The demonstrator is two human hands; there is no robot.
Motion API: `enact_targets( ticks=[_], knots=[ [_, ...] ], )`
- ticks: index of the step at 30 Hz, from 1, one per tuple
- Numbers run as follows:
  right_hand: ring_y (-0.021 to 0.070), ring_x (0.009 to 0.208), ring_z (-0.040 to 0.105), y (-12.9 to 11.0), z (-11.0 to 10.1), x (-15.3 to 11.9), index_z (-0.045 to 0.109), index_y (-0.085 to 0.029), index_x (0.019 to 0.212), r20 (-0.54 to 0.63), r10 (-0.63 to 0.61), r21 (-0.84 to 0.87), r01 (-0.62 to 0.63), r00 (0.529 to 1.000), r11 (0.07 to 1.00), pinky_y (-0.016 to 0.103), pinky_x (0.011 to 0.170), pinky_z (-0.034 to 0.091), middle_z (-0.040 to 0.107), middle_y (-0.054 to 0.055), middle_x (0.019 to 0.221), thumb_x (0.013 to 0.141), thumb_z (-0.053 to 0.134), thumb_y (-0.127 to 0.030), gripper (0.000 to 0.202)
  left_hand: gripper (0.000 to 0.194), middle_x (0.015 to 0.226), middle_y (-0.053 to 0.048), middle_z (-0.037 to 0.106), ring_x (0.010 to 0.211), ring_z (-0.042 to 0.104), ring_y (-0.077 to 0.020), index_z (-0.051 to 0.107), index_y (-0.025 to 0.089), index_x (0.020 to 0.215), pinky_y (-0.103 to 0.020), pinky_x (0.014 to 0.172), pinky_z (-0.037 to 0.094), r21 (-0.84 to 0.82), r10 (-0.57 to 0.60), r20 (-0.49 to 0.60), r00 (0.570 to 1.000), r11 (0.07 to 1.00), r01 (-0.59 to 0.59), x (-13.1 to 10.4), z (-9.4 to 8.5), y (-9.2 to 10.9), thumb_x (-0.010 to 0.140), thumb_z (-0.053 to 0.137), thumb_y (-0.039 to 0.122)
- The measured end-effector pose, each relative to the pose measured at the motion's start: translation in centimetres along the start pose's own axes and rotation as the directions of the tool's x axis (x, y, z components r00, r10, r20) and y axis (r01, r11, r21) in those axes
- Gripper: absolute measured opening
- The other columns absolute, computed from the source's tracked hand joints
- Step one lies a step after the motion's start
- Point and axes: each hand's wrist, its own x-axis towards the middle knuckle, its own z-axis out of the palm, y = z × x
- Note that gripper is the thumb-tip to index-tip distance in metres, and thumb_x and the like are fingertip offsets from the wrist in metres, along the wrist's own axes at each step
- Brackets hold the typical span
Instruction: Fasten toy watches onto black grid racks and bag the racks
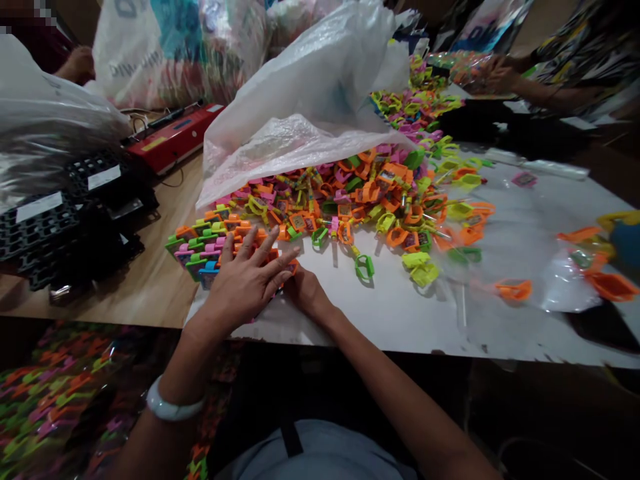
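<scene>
Beside the big pile of small colourful plastic pieces (370,187) lies a packed, row-by-row block of similar pieces (200,247) in green, pink, blue and orange. Across the right part of that block rests my left hand (247,277), palm down with its fingers spread; a pale bangle (173,402) circles the wrist. My right hand (305,290) is at the near right end of the block, its fingers mostly hidden behind my left hand. A loose green piece (365,267) and a yellow-green one (421,269) lie to the right on the white table surface (385,313).
A large translucent bag (300,87) covers the pile's back. At left are black trays (40,227) and a red device (175,139). Clear plastic bags with orange pieces (573,273) lie right. Another person's hands (500,75) are at back right. More pieces (55,393) sit below the table at left.
</scene>
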Motion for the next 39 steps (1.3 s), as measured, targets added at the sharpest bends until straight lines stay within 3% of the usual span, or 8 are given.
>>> enact_targets(
  ticks=[6,15,19,26,30,34,37,39],
  knots=[
    [0.0227,0.095,0.068,0.0,0.2,-0.8,0.057,-0.024,0.12,-0.006,-0.047,-0.014,0.047,0.999,0.999,0.035,0.083,0.053,0.072,0.006,0.111,0.098,0.046,-0.03,0.026,0.041,0.158,-0.001,0.041,0.149,0.03,-0.0371,0.063,0.037,0.132,-0.065,0.12,0.018,-0.008,0.0,-0.003,1.0,1.0,0.0,-0.2,0.0,-0.3,0.101,0.04,0.05],
    [0.0195,0.081,0.066,-0.2,-0.2,-2.5,0.06,-0.022,0.112,-0.078,-0.157,-0.041,0.154,0.985,0.987,0.032,0.075,0.054,0.071,0.005,0.099,0.091,0.048,-0.02,0.024,0.044,0.159,0.002,0.04,0.149,0.031,-0.0321,0.058,0.039,0.136,-0.06,0.121,0.014,-0.011,0.02,-0.055,0.998,1.0,-0.021,-0.9,0.7,-0.8,0.102,0.035,0.053],
    [0.0188,0.082,0.063,1.0,-6.4,-3.9,0.064,-0.021,0.111,-0.372,-0.13,-0.193,0.061,0.919,0.979,0.033,0.079,0.053,0.068,0.008,0.1,0.094,0.05,-0.027,0.022,0.044,0.156,0.002,0.044,0.148,0.034,-0.0331,0.057,0.043,0.137,-0.059,0.121,0.014,0.02,0.078,-0.093,0.993,0.997,-0.076,-1.3,1.5,-1.5,0.101,0.035,0.056],
    [0.038,0.112,0.053,6.1,-21.9,-9.4,0.064,-0.011,0.113,-0.861,-0.079,-0.411,-0.597,0.502,0.689,0.055,0.095,0.042,0.061,0.025,0.117,0.08,0.064,-0.053,0.054,0.047,0.154,0.0,0.046,0.146,0.036,-0.037,0.056,0.042,0.138,-0.06,0.118,0.017,0.057,0.132,-0.165,0.977,0.991,-0.124,-1.1,3.1,-2.4,0.099,0.035,0.057],
    [0.0308,0.085,0.06,7.9,-24.9,-12.2,0.064,-0.019,0.075,-0.827,0.136,-0.284,-0.614,0.545,0.736,0.047,0.083,0.046,0.067,0.014,0.083,0.073,0.061,-0.059,0.04,0.047,0.152,-0.004,0.05,0.144,0.04,-0.0375,0.059,0.039,0.136,-0.061,0.117,0.02,0.032,0.123,-0.197,0.973,0.992,-0.119,-1.1,3.4,-2.6,0.099,0.037,0.056],
    [0.0252,0.079,0.06,7.2,-26.0,-12.5,0.062,-0.02,0.074,-0.847,0.096,-0.24,-0.536,0.523,0.809,0.039,0.078,0.047,0.069,0.011,0.082,0.078,0.046,-0.065,0.048,0.048,0.146,-0.011,0.056,0.141,0.043,-0.0393,0.068,0.03,0.127,-0.066,0.115,0.023,-0.081,0.067,-0.306,0.95,0.992,-0.096,-1.2,1.9,-1.3,0.1,0.034,0.051],
    [0.0237,0.074,0.06,5.5,-26.4,-11.8,0.064,-0.019,0.08,-0.881,0.104,-0.155,-0.49,0.461,0.858,0.036,0.073,0.046,0.07,0.01,0.079,0.078,0.045,-0.071,0.055,0.052,0.145,-0.012,0.058,0.138,0.049,-0.0338,0.068,0.025,0.125,-0.057,0.115,0.033,-0.392,-0.02,-0.347,0.938,0.912,-0.126,-0.9,0.4,2.5,0.097,0.038,0.057],
    [0.0229,0.072,0.06,4.3,-26.2,-11.4,0.066,-0.018,0.081,-0.881,0.131,-0.095,-0.442,0.454,0.892,0.035,0.07,0.046,0.07,0.008,0.076,0.077,0.048,-0.072,0.057,0.053,0.138,-0.009,0.064,0.128,0.058,-0.0282,0.066,0.025,0.127,-0.045,0.108,0.045,-0.689,-0.126,-0.207,0.97,0.723,-0.053,-0.1,0.2,6.4,0.094,0.044,0.06]
  ],
)
